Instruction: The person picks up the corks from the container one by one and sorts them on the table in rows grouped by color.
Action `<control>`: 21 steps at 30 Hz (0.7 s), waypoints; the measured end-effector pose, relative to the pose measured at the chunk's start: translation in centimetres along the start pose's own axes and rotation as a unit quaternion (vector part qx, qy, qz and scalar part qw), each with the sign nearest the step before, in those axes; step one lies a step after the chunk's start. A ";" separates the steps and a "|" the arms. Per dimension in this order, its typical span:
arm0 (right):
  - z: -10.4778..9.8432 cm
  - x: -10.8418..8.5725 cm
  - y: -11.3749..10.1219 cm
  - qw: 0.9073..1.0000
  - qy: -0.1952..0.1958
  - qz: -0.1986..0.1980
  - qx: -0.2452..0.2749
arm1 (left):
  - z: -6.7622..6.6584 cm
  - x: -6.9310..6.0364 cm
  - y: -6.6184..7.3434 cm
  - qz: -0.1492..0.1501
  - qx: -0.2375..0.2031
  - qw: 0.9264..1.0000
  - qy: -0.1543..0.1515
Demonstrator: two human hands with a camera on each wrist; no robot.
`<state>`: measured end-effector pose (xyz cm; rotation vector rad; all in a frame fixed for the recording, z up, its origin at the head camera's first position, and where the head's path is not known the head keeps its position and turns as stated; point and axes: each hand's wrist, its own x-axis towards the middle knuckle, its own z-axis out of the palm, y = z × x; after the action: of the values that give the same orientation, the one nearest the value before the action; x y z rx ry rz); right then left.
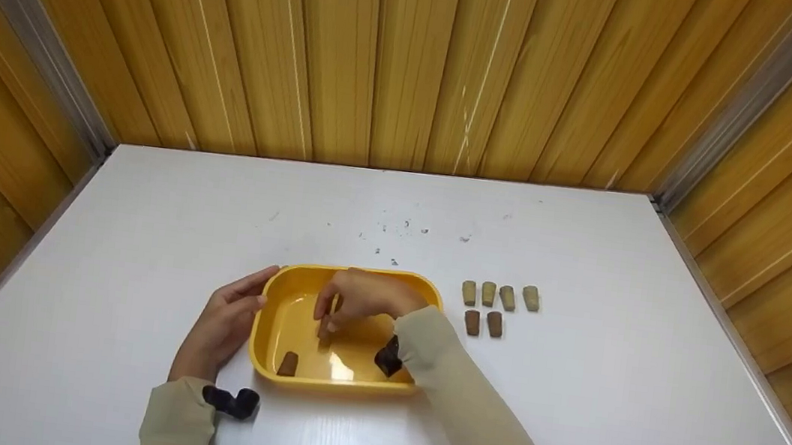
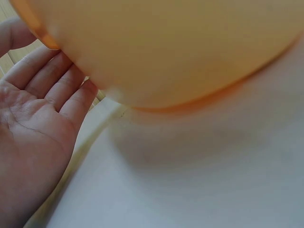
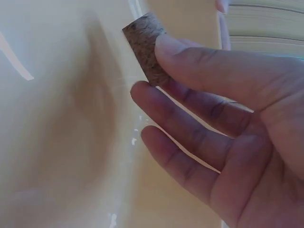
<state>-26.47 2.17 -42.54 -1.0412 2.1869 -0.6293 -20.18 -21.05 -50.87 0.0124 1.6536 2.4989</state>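
Observation:
The right hand [image 1: 368, 298] reaches into a yellow plastic tray [image 1: 345, 387] and pinches a brown cork stopper [image 3: 146, 50] between thumb and fingers. In the head view that stopper [image 1: 324, 328] is held low over the tray's floor. A second brown cork stopper [image 1: 288, 364] is inside the tray, by its near left corner. At the tray's left side, the left hand [image 1: 225, 319] touches the rim and outer wall with its fingers extended. The left wrist view shows its open palm [image 2: 28, 123], with the fingertips partly hidden by the tray.
Right of the tray, four pale cork stoppers [image 1: 488, 294] stand in a row on the white table [image 1: 606, 415], with two brown ones [image 1: 494, 324] nearer. Small dark marks [image 1: 395, 262] dot the table behind the tray. Wood-look panels [image 1: 415, 66] enclose the table.

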 end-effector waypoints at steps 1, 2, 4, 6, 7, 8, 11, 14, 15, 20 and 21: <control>-0.1 -0.1 0.0 1.000 0.003 0.000 -0.002 | 0.0 0.0 0.0 0.000 -0.001 1.000 0.001; -0.3 -0.3 0.1 1.000 0.006 0.000 -0.005 | 0.0 0.0 0.0 -0.001 -0.002 1.000 0.001; -0.6 -0.6 0.1 1.000 0.011 0.001 -0.004 | 0.1 0.0 -0.1 0.000 -0.005 1.000 0.003; -0.9 -1.0 0.3 1.000 0.016 0.001 0.002 | 0.1 0.0 -0.1 0.000 -0.005 1.000 0.003; -1.0 -1.2 0.4 1.000 0.019 0.002 0.004 | 0.1 0.0 -0.1 0.000 -0.005 1.000 0.002; -1.2 -1.5 0.5 1.000 0.021 0.001 0.007 | 0.1 0.1 -0.1 0.001 -0.005 1.000 0.003; -1.7 -2.2 0.7 0.999 0.027 -0.004 0.017 | 0.1 0.1 -0.1 0.000 -0.002 1.000 0.002; -2.2 -2.9 0.9 0.999 0.036 -0.014 0.032 | 0.1 0.1 -0.1 0.000 -0.003 1.000 0.004; -2.3 -3.2 1.0 0.998 0.040 -0.018 0.038 | 0.1 0.1 0.0 -0.001 -0.002 1.000 0.003; -3.0 -4.4 1.3 0.996 0.058 -0.037 0.060 | 0.0 0.1 0.0 -0.005 -0.004 1.000 0.007; -3.1 -4.6 1.5 0.995 0.062 -0.039 0.062 | 0.0 0.1 0.0 -0.006 -0.004 1.000 0.006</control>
<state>-27.18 7.14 -39.81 -1.0502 2.1896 -0.8741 -20.23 -21.02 -50.89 -0.0143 1.6444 2.5014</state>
